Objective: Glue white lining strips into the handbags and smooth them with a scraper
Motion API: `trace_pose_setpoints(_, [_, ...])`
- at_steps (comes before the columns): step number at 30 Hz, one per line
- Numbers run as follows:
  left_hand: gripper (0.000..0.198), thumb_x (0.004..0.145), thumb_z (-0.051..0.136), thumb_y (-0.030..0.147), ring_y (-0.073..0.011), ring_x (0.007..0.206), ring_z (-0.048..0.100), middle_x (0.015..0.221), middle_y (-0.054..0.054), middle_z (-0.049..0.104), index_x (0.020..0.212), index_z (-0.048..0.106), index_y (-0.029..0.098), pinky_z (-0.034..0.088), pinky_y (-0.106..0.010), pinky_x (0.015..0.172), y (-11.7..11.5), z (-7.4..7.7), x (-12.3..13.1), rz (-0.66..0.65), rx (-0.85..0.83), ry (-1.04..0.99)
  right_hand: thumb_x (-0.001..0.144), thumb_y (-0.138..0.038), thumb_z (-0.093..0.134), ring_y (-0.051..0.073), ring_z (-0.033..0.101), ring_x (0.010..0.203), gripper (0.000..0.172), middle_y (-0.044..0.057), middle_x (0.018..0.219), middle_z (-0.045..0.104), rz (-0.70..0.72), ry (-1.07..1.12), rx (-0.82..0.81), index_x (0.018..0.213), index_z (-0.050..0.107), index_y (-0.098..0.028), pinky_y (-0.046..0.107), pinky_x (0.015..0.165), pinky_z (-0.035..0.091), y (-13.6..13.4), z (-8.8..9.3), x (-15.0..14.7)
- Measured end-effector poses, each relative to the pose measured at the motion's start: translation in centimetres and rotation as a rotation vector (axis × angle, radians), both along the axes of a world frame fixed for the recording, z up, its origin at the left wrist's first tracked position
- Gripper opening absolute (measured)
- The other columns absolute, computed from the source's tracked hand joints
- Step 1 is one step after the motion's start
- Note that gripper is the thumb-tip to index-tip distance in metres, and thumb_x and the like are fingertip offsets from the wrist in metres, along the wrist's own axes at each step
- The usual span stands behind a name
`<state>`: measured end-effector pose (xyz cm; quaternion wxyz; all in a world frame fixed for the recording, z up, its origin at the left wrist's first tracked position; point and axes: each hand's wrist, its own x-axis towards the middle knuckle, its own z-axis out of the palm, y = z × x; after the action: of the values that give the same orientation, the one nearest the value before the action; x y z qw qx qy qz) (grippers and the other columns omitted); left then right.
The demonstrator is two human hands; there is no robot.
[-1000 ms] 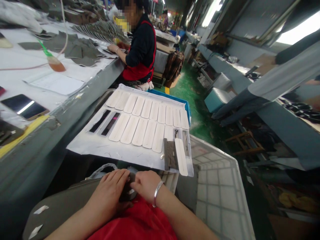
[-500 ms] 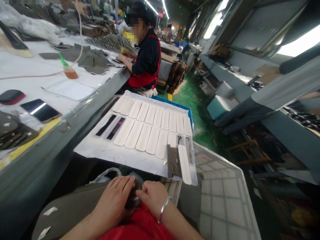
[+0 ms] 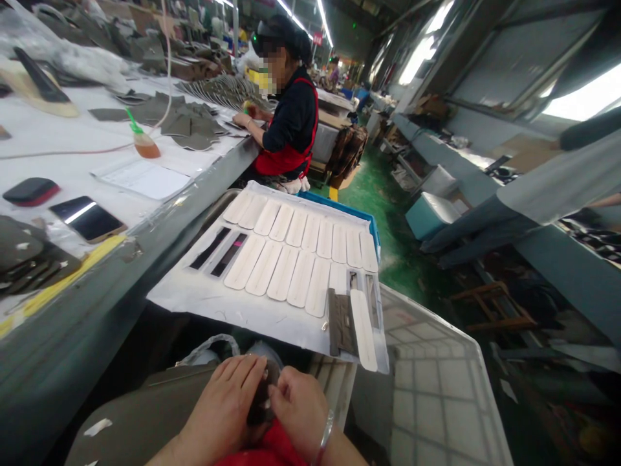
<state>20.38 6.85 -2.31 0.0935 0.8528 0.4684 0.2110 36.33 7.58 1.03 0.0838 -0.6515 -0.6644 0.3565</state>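
Note:
My left hand (image 3: 226, 402) lies over the end of a dark olive panel (image 3: 140, 404) at the bottom of the view, its fingers together and bent around the panel's edge. Close beside it on the right, my right hand (image 3: 299, 404) is curled, thumb and fingers pinched at the same edge; whatever is between them is too small to make out. Small white scraps (image 3: 98, 426) stick to the panel's left part. Beyond my hands, a white-covered board (image 3: 194, 301) carries rows of rounded white strips (image 3: 286, 272) and a folded olive piece (image 3: 342, 323).
To the left, a white worktable (image 3: 72, 155) bears a phone (image 3: 88, 218), a glue bottle (image 3: 144, 142) and olive pieces. A co-worker in a red apron (image 3: 286, 162) sits at its edge. A white crate (image 3: 436, 388) stands at the right, near a teal box (image 3: 431, 213).
The whole view has shifted slightly, so things lie a little lower and further right. My right hand has moved slightly down and stays curled; my left hand keeps its place on the panel.

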Motion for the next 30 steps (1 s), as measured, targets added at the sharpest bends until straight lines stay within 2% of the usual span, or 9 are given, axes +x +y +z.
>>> trace_pose_setpoints(5, [0.062,0.061,0.068,0.043,-0.0291,0.099,0.055,0.108,-0.015,0.061,0.111,0.054,0.009,0.04,-0.044,0.091,0.5,0.4,0.3,0.019,-0.061,0.003,0.074,-0.025,0.052,0.01,0.049,0.055,0.015,-0.003,0.057,0.056,0.131,-0.072,-0.03,0.061,0.049,-0.018,0.022,0.051,0.025,1.0,0.1,0.1])
trace_pose_setpoints(9, [0.091,0.058,0.064,0.063,-0.0317,0.11,0.049,0.125,-0.017,0.051,0.128,0.039,0.01,0.036,-0.048,0.097,0.1,2.4,-2.6,-0.057,-0.074,0.05,0.072,-0.038,0.058,0.016,0.053,0.058,0.022,0.0,0.063,0.058,0.2,-0.214,0.014,0.068,0.049,-0.019,0.026,0.053,0.035,2.2,0.5,1.0])
trace_pose_setpoints(11, [0.077,0.069,0.06,0.057,-0.0289,0.113,0.047,0.126,-0.014,0.05,0.13,0.036,0.015,0.038,-0.044,0.095,-1.0,3.7,-5.9,0.107,-0.041,0.025,0.074,-0.045,0.057,0.018,0.057,0.064,0.03,0.003,0.074,0.061,0.213,-0.215,0.137,0.085,0.051,-0.018,0.029,0.057,0.042,2.8,0.5,1.1])
trace_pose_setpoints(13, [0.043,0.08,0.053,0.044,-0.0234,0.103,0.053,0.111,-0.009,0.058,0.115,0.047,0.019,0.042,-0.037,0.088,-2.7,4.5,-9.9,0.426,-0.058,-0.054,0.078,-0.049,0.052,0.021,0.06,0.082,0.046,0.01,0.095,0.062,0.278,-0.182,0.394,0.108,0.046,-0.014,0.034,0.07,0.047,3.2,0.4,0.3])
trace_pose_setpoints(15, [0.026,0.083,0.048,0.044,-0.0199,0.083,0.056,0.087,-0.004,0.06,0.092,0.053,0.02,0.044,-0.031,0.075,-4.4,4.6,-13.8,0.684,-0.22,-0.14,0.078,-0.055,0.048,0.027,0.052,0.106,0.067,0.017,0.118,0.054,0.462,-0.151,0.658,0.126,0.034,-0.011,0.041,0.086,0.044,3.0,0.0,-1.7])
trace_pose_setpoints(17, [0.03,0.084,0.043,0.048,-0.0169,0.069,0.053,0.072,0.0,0.056,0.08,0.052,0.02,0.042,-0.027,0.063,-5.6,4.1,-16.6,0.778,-0.487,-0.264,0.073,-0.066,0.046,0.032,0.04,0.12,0.086,0.018,0.132,0.042,0.709,-0.14,0.742,0.135,0.025,-0.01,0.048,0.095,0.037,2.5,-0.7,-4.4])
trace_pose_setpoints(19, [0.036,0.084,0.04,0.051,-0.0148,0.064,0.049,0.066,0.002,0.052,0.074,0.05,0.019,0.039,-0.024,0.058,-6.0,3.5,-18.0,0.757,-0.692,-0.435,0.067,-0.075,0.042,0.033,0.035,0.124,0.098,0.017,0.137,0.036,0.87,-0.141,0.67,0.138,0.021,-0.011,0.05,0.099,0.033,2.0,-1.5,-6.9])
trace_pose_setpoints(23, [0.041,0.08,0.045,0.055,-0.0116,0.058,0.04,0.059,0.004,0.043,0.064,0.046,0.017,0.033,-0.021,0.052,-5.5,3.7,-17.9,0.713,-0.825,-0.667,0.065,-0.079,0.037,0.032,0.029,0.128,0.103,0.014,0.142,0.027,0.941,-0.153,0.522,0.141,0.015,-0.012,0.051,0.103,0.028,1.7,-2.7,-9.1])
trace_pose_setpoints(30, [0.043,0.08,0.044,0.054,-0.0106,0.055,0.038,0.056,0.004,0.044,0.058,0.043,0.017,0.03,-0.021,0.051,-5.1,4.3,-18.1,0.603,-0.9,-0.637,0.07,-0.074,0.041,0.029,0.031,0.127,0.095,0.012,0.142,0.03,0.915,-0.146,0.518,0.14,0.018,-0.015,0.049,0.103,0.028,1.6,-2.4,-9.1])
